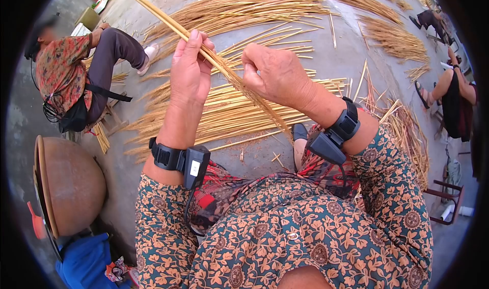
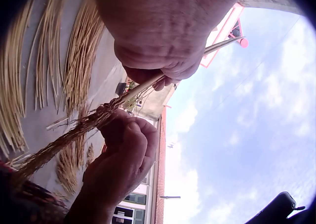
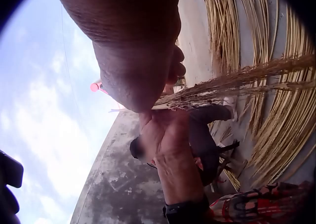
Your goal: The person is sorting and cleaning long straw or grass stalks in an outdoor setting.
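Note:
My left hand [image 1: 189,72] grips a few long yellow broomcorn stalks [image 1: 158,15], its thumb lying along them. They slant from the upper left of the head view down to brown, brushy heads [image 1: 262,103] hanging over my lap. Close beside the upper part of these heads is my right hand [image 1: 277,75], fingers curled in and back of the hand up. In the left wrist view, the curled fingers of the right hand [image 2: 126,147] pinch at the brushy part [image 2: 96,119], just below the left hand [image 2: 163,41]. The right wrist view partly hides the fingertips.
Rows of loose stalks [image 1: 244,6] lie across the concrete floor ahead. A seated person [image 1: 69,59] is at the left, near a large brown clay pot [image 1: 76,184]. Another seated person [image 1: 453,90] is at the right, with a reddish stool frame [image 1: 448,200] nearby.

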Tool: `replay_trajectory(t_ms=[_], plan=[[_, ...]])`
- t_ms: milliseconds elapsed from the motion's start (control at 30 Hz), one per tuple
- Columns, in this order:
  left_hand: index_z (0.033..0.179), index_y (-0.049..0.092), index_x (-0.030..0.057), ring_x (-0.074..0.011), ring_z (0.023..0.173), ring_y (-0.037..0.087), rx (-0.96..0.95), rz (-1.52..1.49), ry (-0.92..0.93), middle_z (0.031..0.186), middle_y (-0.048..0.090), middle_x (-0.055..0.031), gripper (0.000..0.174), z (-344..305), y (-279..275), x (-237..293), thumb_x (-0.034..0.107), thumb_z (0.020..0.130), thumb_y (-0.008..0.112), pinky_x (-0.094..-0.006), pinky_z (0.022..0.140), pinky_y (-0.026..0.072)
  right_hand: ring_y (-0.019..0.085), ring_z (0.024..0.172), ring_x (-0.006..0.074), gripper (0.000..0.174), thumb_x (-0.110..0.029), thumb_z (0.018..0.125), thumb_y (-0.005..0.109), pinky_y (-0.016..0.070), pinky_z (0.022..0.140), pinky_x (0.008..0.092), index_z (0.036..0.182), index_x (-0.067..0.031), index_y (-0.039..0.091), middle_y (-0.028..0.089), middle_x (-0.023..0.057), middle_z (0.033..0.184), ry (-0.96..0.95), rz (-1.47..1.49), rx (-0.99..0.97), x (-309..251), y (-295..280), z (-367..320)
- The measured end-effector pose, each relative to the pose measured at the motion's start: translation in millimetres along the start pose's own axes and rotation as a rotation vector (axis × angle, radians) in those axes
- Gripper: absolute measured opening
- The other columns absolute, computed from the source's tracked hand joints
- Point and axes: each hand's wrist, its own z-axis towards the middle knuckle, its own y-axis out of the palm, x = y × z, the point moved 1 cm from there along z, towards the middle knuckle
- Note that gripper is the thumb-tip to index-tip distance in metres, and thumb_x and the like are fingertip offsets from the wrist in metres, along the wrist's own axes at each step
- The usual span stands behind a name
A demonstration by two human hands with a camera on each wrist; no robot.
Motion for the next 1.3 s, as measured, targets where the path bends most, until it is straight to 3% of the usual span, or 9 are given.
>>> replay_trajectory(t_ms=[67, 167, 333, 467, 567, 800, 967, 1167, 1300], plan=[[0.093, 0.057, 0.0067, -0.0119, 0.073, 0.058, 0.083, -0.02, 0.047, 0.079, 0.059, -0.0019, 0.013, 12.4, -25.9, 7.5, 0.02, 0.092, 0.057, -0.0262, 0.064, 0.0493, 0.059, 0.063, 0.0336, 0.02, -0.022, 0.081, 0.054, 0.0455, 0.055, 0.0425, 0.07, -0.0048, 0.052, 0.058, 0.0141, 0.064, -0.107, 0.006, 0.089, 3.0, 0.7, -4.5], [0.093, 0.057, 0.0072, -0.0115, 0.073, 0.058, 0.133, 0.001, 0.027, 0.08, 0.06, -0.0017, 0.013, 8.9, -22.6, 13.2, 0.02, 0.091, 0.058, -0.0259, 0.063, 0.0491, 0.058, 0.062, 0.0335, 0.02, -0.023, 0.082, 0.055, 0.0462, 0.055, 0.042, 0.072, -0.0048, 0.054, 0.059, 0.0147, 0.066, 0.076, 0.069, 0.0, 13.0, -1.4, -1.9], [0.093, 0.057, 0.0063, -0.0124, 0.075, 0.059, -0.007, 0.017, -0.068, 0.08, 0.06, -0.0031, 0.013, 0.0, -3.5, 3.3, 0.019, 0.091, 0.057, -0.0257, 0.066, 0.0511, 0.058, 0.073, 0.0144, 0.029, -0.028, 0.088, 0.06, 0.0467, 0.064, 0.0293, 0.094, 0.0004, 0.064, 0.064, 0.0066, 0.08, 0.231, 0.685, -0.076, 20.1, 14.7, 7.3], [0.095, 0.056, 0.006, -0.0128, 0.075, 0.059, -0.07, -0.001, -0.095, 0.08, 0.06, -0.0039, 0.014, -0.3, 5.8, 0.5, 0.019, 0.092, 0.056, -0.026, 0.066, 0.0517, 0.055, 0.071, 0.009, 0.025, -0.024, 0.087, 0.061, 0.0454, 0.063, 0.0246, 0.095, -0.0009, 0.063, 0.06, 0.0013, 0.078, 0.339, 0.869, -0.278, 22.4, 19.3, 10.8], [0.094, 0.057, 0.0065, -0.0126, 0.075, 0.06, -0.077, 0.035, -0.108, 0.08, 0.061, -0.0032, 0.014, -2.4, 7.7, -1.4, 0.021, 0.092, 0.057, -0.0264, 0.064, 0.0514, 0.053, 0.074, 0.0072, 0.023, -0.026, 0.089, 0.059, 0.0441, 0.066, 0.0224, 0.096, -0.0045, 0.061, 0.059, -0.0011, 0.081, 0.419, 0.868, -0.398, 23.4, 15.1, 11.2], [0.094, 0.058, 0.0076, -0.0124, 0.076, 0.059, -0.099, 0.042, -0.1, 0.081, 0.061, -0.0026, 0.015, -4.4, 7.8, 0.1, 0.022, 0.092, 0.057, -0.0273, 0.065, 0.0506, 0.053, 0.067, 0.0076, 0.014, -0.018, 0.086, 0.056, 0.0451, 0.06, 0.0209, 0.088, -0.0041, 0.058, 0.059, 0.0007, 0.079, 0.497, 0.969, -0.322, 17.0, 12.6, 12.3], [0.092, 0.057, 0.0081, -0.0125, 0.076, 0.059, 0.007, 0.034, -0.031, 0.079, 0.061, -0.0024, 0.013, 0.3, 2.7, 2.9, 0.021, 0.091, 0.058, -0.0272, 0.064, 0.0496, 0.054, 0.068, 0.0082, 0.012, -0.015, 0.084, 0.054, 0.0456, 0.062, 0.022, 0.084, -0.0035, 0.056, 0.058, 0.0019, 0.078, 0.544, 0.897, -0.331, 17.0, 13.3, 13.7], [0.091, 0.056, 0.0092, -0.0119, 0.074, 0.06, 0.182, 0.051, 0.001, 0.08, 0.063, -0.0028, 0.01, 7.2, -11.1, 12.4, 0.019, 0.09, 0.06, -0.027, 0.063, 0.051, 0.057, 0.073, 0.0107, 0.033, -0.023, 0.085, 0.06, 0.0469, 0.063, 0.0239, 0.105, 0.0021, 0.054, 0.06, 0.0063, 0.082, 0.425, 0.933, -0.284, 14.6, 18.8, 3.8], [0.094, 0.055, 0.0108, -0.0123, 0.074, 0.059, 0.238, 0.124, -0.002, 0.082, 0.065, -0.0059, 0.014, 6.5, -6.7, 11.4, 0.022, 0.089, 0.062, -0.0271, 0.062, 0.0489, 0.058, 0.077, 0.0107, 0.037, -0.021, 0.09, 0.058, 0.048, 0.067, 0.0231, 0.118, 0.0018, 0.049, 0.06, 0.0066, 0.09, 0.353, 0.863, -0.447, 18.9, 28.0, 2.4]])
